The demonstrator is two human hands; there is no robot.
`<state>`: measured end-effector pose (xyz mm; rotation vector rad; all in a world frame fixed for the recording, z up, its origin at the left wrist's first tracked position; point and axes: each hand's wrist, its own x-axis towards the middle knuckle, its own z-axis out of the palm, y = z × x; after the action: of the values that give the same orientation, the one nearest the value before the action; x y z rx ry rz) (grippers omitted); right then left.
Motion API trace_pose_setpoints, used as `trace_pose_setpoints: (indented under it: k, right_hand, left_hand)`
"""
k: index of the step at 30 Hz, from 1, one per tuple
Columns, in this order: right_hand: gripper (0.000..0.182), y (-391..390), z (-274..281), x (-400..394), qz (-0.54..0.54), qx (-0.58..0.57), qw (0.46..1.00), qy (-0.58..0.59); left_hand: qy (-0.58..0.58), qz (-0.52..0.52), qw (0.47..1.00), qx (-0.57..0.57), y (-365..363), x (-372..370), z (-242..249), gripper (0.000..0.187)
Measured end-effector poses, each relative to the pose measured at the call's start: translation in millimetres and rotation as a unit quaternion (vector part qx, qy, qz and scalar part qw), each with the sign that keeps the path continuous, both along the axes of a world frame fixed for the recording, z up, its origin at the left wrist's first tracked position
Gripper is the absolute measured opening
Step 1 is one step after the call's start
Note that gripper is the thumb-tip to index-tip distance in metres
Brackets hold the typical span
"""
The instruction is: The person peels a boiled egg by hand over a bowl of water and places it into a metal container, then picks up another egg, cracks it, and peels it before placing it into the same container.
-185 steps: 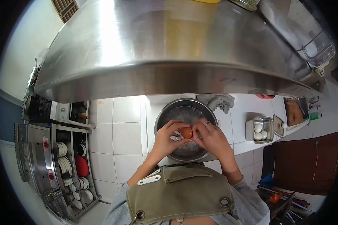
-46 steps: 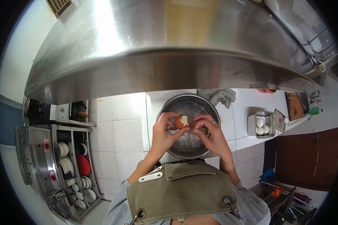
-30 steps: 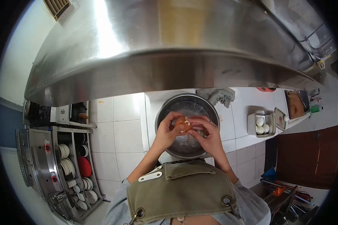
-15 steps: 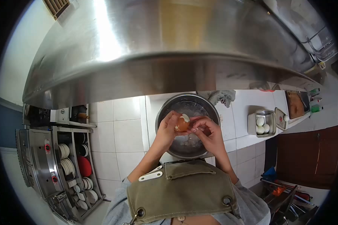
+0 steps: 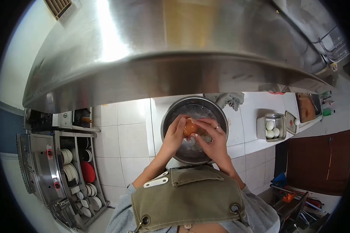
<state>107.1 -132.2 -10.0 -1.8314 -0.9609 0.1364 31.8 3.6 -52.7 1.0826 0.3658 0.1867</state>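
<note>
A brown egg (image 5: 190, 127), with part of its shell off near the top, is held over a round steel bowl (image 5: 167, 149). My left hand (image 5: 175, 134) wraps round the egg from the left. On its right side, my right hand (image 5: 214, 138) touches the shell with thumb and fingers; a ring shows on one finger. Beneath both hands the bowl holds water and pale bits that are hard to make out.
Right of the bowl, a steel container (image 5: 261, 128) holds several white peeled eggs, its lid (image 5: 291, 122) beside it. A grey cloth (image 5: 228, 99) lies behind the bowl. A metal hood (image 5: 144, 77) hangs ahead. Plates fill a rack (image 5: 55, 155) at left.
My right hand has closed in on the egg from the right, its fingers now across the shell. The egg has turned, and less of its white shows.
</note>
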Motion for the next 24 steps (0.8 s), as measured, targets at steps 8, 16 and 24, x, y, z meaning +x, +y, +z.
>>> trace_pose_setpoints:
  k: [8,16,24]
  right_hand:
    - [0.029,0,-7,-2,0.014,0.028,0.994,0.108]
    - [0.017,-3,-10,2,0.031,0.048,0.988,0.147]
    - [0.014,-10,-1,6,0.043,-0.023,0.993,0.112]
  left_hand:
    - [-0.023,0.048,0.997,0.055,-2,2,3,0.026]
    - [-0.031,0.043,0.998,0.039,-3,2,1,0.027]
    - [0.035,0.009,0.987,-0.155,6,1,3,0.052]
